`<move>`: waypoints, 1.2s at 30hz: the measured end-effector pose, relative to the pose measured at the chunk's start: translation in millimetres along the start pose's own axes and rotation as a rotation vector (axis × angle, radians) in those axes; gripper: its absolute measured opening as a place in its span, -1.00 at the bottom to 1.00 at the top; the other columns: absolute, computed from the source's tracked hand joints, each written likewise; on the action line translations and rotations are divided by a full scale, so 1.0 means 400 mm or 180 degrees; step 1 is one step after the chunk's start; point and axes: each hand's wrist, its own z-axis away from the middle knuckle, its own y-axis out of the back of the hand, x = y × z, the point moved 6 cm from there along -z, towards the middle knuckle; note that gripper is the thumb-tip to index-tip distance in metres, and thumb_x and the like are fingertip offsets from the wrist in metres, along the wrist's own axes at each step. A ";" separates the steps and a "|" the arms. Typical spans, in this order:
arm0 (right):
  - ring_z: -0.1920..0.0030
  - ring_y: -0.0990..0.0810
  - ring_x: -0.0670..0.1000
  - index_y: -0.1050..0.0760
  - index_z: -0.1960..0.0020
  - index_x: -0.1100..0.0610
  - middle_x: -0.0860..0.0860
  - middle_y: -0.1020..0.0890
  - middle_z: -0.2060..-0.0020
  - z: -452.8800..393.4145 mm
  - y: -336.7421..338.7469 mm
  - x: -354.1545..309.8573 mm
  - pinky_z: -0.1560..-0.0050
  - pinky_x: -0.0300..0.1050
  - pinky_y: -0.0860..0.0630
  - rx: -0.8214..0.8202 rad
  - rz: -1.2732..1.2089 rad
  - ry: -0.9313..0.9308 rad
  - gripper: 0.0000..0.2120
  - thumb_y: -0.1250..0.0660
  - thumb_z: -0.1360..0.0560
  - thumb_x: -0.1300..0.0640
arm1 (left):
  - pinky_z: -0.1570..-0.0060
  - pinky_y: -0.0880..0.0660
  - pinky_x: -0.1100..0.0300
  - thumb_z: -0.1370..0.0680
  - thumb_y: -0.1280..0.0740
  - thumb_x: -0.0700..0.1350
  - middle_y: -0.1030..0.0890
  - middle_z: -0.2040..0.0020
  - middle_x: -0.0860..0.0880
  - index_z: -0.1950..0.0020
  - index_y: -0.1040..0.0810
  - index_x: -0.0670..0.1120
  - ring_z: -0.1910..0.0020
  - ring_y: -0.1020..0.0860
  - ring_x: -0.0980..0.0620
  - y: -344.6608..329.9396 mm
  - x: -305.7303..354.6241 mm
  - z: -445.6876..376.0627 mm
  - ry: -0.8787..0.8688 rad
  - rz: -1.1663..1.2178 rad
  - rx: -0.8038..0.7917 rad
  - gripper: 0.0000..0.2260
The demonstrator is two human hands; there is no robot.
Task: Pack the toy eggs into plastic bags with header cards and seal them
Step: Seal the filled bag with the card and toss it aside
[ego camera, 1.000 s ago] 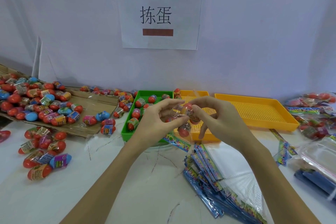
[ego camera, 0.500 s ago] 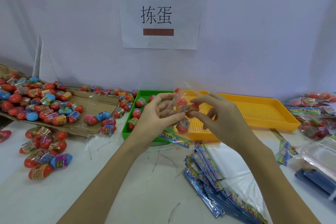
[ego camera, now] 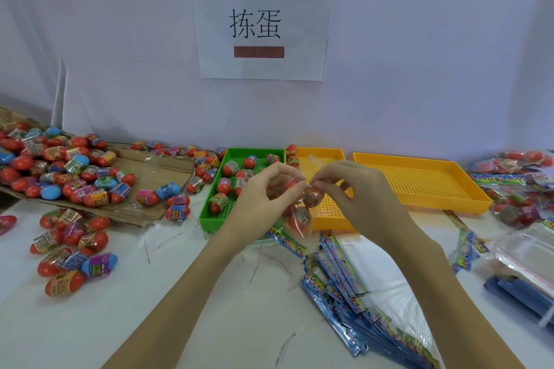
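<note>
Hands packing toy eggs at a white table against a pale wall.

Both hands, left [ego camera: 263, 198] and right [ego camera: 356, 198], pinch a clear bag [ego camera: 299, 219] holding eggs [ego camera: 313, 195] above the near yellow tray [ego camera: 326, 219]. The table [ego camera: 209, 308] carries loose eggs on cardboard [ego camera: 150, 171], a green tray [ego camera: 209, 213], a second yellow tray [ego camera: 419, 183] and stacked empty bags [ego camera: 374, 302]. A paper sign [ego camera: 260, 24] is stuck on the wall [ego camera: 419, 54].

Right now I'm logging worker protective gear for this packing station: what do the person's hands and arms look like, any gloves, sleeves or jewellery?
Both the left hand and the right hand are bare, with no gloves. No rings, watch or bracelets show. Both forearms are uncovered as far as the frame shows; no sleeve is in view.
</note>
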 end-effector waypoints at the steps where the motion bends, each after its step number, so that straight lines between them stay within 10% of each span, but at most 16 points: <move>1: 0.09 -0.64 -0.03 -0.68 -0.05 0.12 -0.06 -0.69 0.09 0.001 -0.003 -0.001 0.07 -0.06 -0.65 -0.0037 0.0035 0.0019 -0.90 -0.38 -0.62 0.19 | -0.03 -0.63 0.24 -0.64 -0.40 -0.06 -0.71 -0.03 0.06 -0.24 -0.59 0.02 -0.03 -0.68 0.14 -0.006 0.002 0.000 -0.0092 -0.0217 -0.0071 -0.83; 12: -0.01 -0.67 -0.20 -0.46 -0.40 0.02 -0.10 -0.64 -0.14 0.009 0.039 0.013 0.02 -0.37 -0.60 0.1211 -0.0830 -0.0770 -0.53 -0.50 -0.54 0.05 | -0.06 -0.66 0.01 -0.36 -0.59 0.03 -0.73 -0.07 0.01 -0.10 -0.61 -0.13 -0.14 -0.70 -0.06 0.012 -0.036 -0.004 0.0451 0.1142 0.0558 -0.59; 15: -0.01 -0.69 -0.18 -0.58 -0.27 -0.04 -0.15 -0.71 -0.02 0.014 -0.017 0.040 -0.04 -0.15 -0.68 0.0597 -0.1758 -0.1586 -0.52 -0.47 -0.43 -0.23 | 0.02 -0.65 0.14 -0.36 -0.61 0.01 -0.73 -0.04 -0.06 -0.10 -0.59 -0.15 -0.10 -0.70 -0.07 0.008 -0.033 -0.001 0.0458 0.1227 0.0533 -0.57; 20: 0.05 -0.74 -0.04 -0.73 -0.01 0.05 -0.05 -0.76 0.14 0.027 -0.049 0.051 0.04 -0.14 -0.69 0.0509 -0.2340 -0.1747 -0.88 -0.51 -0.52 0.04 | 0.02 -0.63 0.23 -0.37 -0.60 0.10 -0.73 0.01 -0.02 -0.15 -0.60 -0.12 -0.01 -0.71 0.03 -0.008 -0.033 0.005 0.0496 0.1013 0.0466 -0.52; 36: 0.08 -0.76 -0.01 -0.72 0.00 0.16 0.02 -0.77 0.13 0.032 -0.033 0.057 0.09 -0.18 -0.69 0.0381 -0.2523 -0.2062 -0.86 -0.40 -0.61 0.16 | 0.24 -0.60 0.26 -0.40 -0.57 -0.16 -0.67 0.07 -0.09 0.02 -0.67 -0.13 0.24 -0.62 0.09 0.008 -0.077 -0.007 0.1353 0.2860 0.0675 -0.80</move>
